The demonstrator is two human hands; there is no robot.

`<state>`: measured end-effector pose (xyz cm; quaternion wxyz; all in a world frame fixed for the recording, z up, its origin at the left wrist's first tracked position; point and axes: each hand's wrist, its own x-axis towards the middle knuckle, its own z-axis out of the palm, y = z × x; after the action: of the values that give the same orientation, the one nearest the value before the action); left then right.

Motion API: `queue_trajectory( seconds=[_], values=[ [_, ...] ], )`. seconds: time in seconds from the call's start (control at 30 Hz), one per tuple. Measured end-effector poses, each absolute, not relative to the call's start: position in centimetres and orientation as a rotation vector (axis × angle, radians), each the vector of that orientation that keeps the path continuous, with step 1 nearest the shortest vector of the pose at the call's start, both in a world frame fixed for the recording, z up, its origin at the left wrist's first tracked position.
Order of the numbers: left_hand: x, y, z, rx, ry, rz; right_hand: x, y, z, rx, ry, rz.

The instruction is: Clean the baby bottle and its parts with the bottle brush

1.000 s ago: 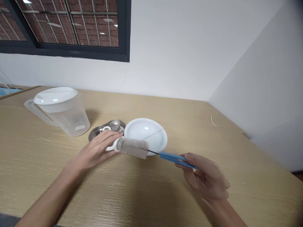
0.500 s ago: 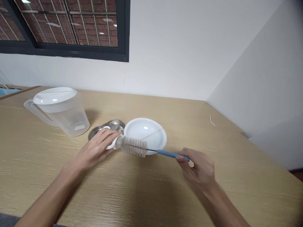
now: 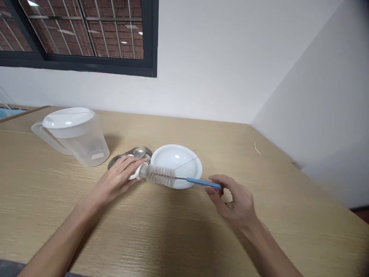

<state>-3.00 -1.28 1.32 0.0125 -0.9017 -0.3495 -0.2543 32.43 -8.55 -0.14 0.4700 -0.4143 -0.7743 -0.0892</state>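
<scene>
My left hand is wrapped round a small white bottle with a clear neck; most of the bottle is hidden under the fingers. A bottle brush with pale bristles, a twisted wire stem and a blue handle lies nearly level. The tip of its bristles is at the bottle's mouth, seemingly just inside. My right hand pinches the end of the blue handle between thumb and fingers. Behind the bristles stands a shallow white bowl, with a thin stick or wire across its rim. Left of it is a metal kidney dish holding a small clear glass-like piece.
At the left a translucent pitcher with a white lid stands on the wooden table. A thin pale strip lies towards the right edge. White walls and a barred window close off the back.
My right hand has moved left and slightly up, bringing the brush a little further towards the bottle. My left hand stays almost in place.
</scene>
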Motion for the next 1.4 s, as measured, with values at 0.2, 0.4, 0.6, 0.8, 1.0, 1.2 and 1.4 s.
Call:
queue_trajectory(
  seconds=[0.2,0.4,0.6,0.8,1.0,1.2,1.4],
  values=[
    [-3.26,-1.09,0.89,-2.758,-1.124,-0.816,32.39,-8.18,-0.25,-0.906,-1.877,-0.212],
    [-3.49,-0.93,0.57,-2.752,-1.111,-0.763,32.47,-8.26,0.49,-0.885,-1.907,-0.284],
    [-3.36,-1.03,0.78,-2.766,-1.073,-0.755,32.72,-8.63,-0.03,-0.961,-1.832,-0.417],
    [-2.99,-1.35,1.10,-2.789,-1.012,-0.733,33.17,-8.92,0.03,-0.952,-1.811,-0.532],
    [-3.13,-1.15,0.93,-2.780,-1.006,-0.721,33.16,-8.51,-0.22,-1.020,-1.886,-0.412],
    [-3.69,-0.86,0.73,-2.730,-1.087,-0.720,32.76,-8.21,-0.37,-0.928,-1.816,-0.314],
    [-3.67,-0.94,0.91,-2.745,-1.097,-0.725,33.08,-8.15,-0.09,-0.889,-1.856,-0.367]
  ],
)
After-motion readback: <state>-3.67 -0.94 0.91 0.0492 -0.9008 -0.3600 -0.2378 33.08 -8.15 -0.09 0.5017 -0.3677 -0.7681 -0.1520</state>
